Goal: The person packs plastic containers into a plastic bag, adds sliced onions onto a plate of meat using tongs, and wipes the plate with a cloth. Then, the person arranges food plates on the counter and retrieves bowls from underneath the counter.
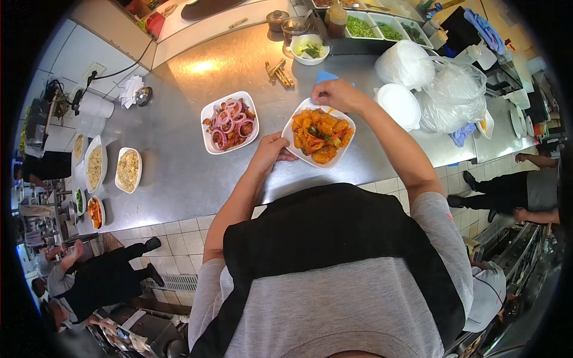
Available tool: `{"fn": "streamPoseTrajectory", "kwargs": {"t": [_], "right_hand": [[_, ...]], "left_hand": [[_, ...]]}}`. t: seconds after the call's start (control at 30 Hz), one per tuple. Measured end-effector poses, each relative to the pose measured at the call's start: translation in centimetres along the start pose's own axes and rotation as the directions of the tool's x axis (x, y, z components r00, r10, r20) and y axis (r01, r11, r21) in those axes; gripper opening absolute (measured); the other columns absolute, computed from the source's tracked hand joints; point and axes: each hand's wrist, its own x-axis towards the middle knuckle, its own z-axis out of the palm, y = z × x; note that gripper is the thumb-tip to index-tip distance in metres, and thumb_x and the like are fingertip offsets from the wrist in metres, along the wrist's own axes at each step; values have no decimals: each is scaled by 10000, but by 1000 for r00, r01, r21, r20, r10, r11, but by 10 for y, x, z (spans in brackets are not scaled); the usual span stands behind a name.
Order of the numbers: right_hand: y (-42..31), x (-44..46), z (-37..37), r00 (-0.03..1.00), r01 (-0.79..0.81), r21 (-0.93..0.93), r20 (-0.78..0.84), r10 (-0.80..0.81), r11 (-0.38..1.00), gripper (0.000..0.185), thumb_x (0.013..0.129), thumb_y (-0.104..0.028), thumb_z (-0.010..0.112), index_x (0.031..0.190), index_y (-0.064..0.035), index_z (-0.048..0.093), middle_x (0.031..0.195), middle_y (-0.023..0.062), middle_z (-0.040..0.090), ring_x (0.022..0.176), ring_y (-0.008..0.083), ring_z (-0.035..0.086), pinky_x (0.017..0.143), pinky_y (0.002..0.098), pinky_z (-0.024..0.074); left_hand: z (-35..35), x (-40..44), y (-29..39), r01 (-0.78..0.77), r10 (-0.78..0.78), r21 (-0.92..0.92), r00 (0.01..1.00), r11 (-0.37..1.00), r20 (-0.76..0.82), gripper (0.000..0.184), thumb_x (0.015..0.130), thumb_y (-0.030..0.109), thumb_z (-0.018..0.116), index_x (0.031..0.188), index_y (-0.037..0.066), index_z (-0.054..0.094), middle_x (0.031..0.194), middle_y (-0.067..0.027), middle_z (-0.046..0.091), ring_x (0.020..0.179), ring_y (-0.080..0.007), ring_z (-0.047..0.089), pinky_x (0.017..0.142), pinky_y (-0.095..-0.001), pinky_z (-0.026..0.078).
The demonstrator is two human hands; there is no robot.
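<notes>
A white square bowl point(296, 151) of orange, sauce-coated food pieces point(322, 132) sits at the counter's front edge before me. My left hand point(270, 153) grips its left side, thumb over the rim and fingers underneath. At the far rim, my right hand point(339, 96) has its fingertips pinched together, touching or just above the edge; anything between them is hidden. Behind that hand, a blue cloth or paper point(326, 76) shows in part. Left of my left hand stands another white square bowl point(208, 142), holding dark red pieces topped with purple onion rings point(231, 121).
Several white dishes of food, including a rice dish point(128, 169), line the counter's left end. At right are stacked white containers point(404, 64) and a clear plastic bag point(456, 95). Trays of chopped greens point(362, 26) stand behind. Co-workers point(113, 277) are at left and right.
</notes>
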Motion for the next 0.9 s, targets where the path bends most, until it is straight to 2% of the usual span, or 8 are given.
{"fn": "streamPoseTrajectory", "kwargs": {"t": [0.07,0.27,0.37,0.47,0.67,0.9], "right_hand": [[5,7,11,993,110,-72,-30,-112,991,112,757,-99,637,853,-69,589,799,89,612,773,246,594,699,354,459],[-8,7,11,999,16,-151,-44,-23,988,238,721,-102,673,823,-50,464,745,128,583,731,312,591,649,398,441],[0,7,11,1000,29,-182,-2,-30,983,251,713,-93,684,823,-50,463,741,144,584,741,335,592,641,411,438],[-3,3,5,995,-24,-221,86,44,975,225,712,-91,666,837,-48,484,766,160,600,760,331,597,658,411,444],[3,-6,0,981,-33,-289,175,87,957,229,733,-103,672,826,-57,468,731,149,587,731,325,589,637,412,437],[3,-12,-21,964,6,-201,262,48,980,136,723,-86,665,825,-60,580,767,105,610,736,285,590,658,369,453]], "left_hand": [[-1,1,0,-3,3,4,1000,1000,13,296,811,90,467,1059,-43,558,866,-143,655,676,-200,663,614,-250,552],[0,-2,1,-14,14,3,1000,1000,8,289,812,81,460,1052,-46,558,859,-149,654,671,-200,664,607,-247,554],[0,0,-1,-28,28,1,1000,1000,14,286,811,79,458,1047,-46,561,858,-151,654,672,-202,665,609,-247,554],[0,0,-2,-36,36,-2,999,999,13,285,811,82,459,1045,-44,562,859,-150,653,675,-204,665,612,-250,555],[0,-1,-2,-35,35,-4,999,999,11,283,807,90,466,1040,-39,564,862,-149,652,676,-204,665,619,-257,557],[2,-3,1,-30,30,-9,1000,1000,8,290,806,95,470,1048,-36,562,862,-147,654,675,-198,664,622,-252,555]]}}
